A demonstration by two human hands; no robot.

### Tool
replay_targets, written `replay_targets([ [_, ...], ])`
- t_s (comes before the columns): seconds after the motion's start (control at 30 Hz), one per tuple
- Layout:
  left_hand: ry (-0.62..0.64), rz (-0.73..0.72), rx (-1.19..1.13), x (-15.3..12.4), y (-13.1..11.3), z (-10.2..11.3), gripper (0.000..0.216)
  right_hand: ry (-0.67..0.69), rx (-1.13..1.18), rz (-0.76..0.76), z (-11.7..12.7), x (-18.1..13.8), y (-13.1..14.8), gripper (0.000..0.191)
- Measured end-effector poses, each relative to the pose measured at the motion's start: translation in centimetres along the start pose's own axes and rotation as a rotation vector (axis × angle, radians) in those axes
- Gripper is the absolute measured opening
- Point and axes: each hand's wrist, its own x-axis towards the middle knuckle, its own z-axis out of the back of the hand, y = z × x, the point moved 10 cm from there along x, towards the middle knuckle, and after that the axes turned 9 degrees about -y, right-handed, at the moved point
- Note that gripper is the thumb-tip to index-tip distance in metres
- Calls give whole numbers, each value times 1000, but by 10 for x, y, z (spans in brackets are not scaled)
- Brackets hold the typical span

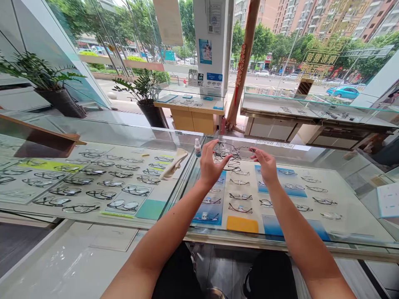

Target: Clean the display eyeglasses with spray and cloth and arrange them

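Observation:
A pair of thin-framed eyeglasses point(234, 147) is held up over the glass counter between my two hands. My left hand point(212, 162) grips its left side, with thumb and fingers curved around the lens area. On the other side, the fingertips of my right hand point(264, 162) pinch the right end of the frame. Exactly where the left fingertips touch is hard to make out against the glasses behind. Just left of my left hand stands a small white spray bottle point(198, 148). A beige cloth point(175, 164) lies on the counter further left.
Below the glass counter top point(352, 174) lie rows of eyeglasses point(240, 197), blue display cards point(288, 224) and a yellow case point(242, 224). A wooden stand point(40, 135) is at the left. Potted plants point(152, 108) and more display counters point(193, 110) stand beyond, before large windows.

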Motion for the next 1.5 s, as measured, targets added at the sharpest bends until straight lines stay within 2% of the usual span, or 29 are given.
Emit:
replay_targets([
  [0.37, 51, 28, 5, -1, 3, -5, 66, 157, 122, -58, -14, -5, 2, 42],
  [0.53, 74, 53, -1, -2, 5, -7, 67, 234, 92, -62, -22, -9, 4, 52],
  [0.67, 96, 66, 2, -3, 7, -9, 67, 250, 77, -63, -23, -9, 4, 56],
  [0.93, 89, 54, -36, -1, 6, -9, 65, 268, 161, -70, -21, -10, 8, 48],
  [1.03, 146, 57, -84, 0, -1, -13, 64, 225, 167, -95, -16, -4, 2, 53],
  [1.13, 292, 79, -217, 0, -15, -24, 62, 215, 102, -151, -13, 3, -10, 56],
  [1.27, 488, 141, -400, -7, -32, -35, 61, 412, 78, -225, -28, -3, -22, 53],
  [1.37, 522, 191, -457, -9, -33, -36, 62, 506, 68, -261, -35, -11, -26, 46],
  [1.5, 519, 233, -470, -11, -31, -36, 62, 510, 47, -234, -37, -15, -23, 43],
])
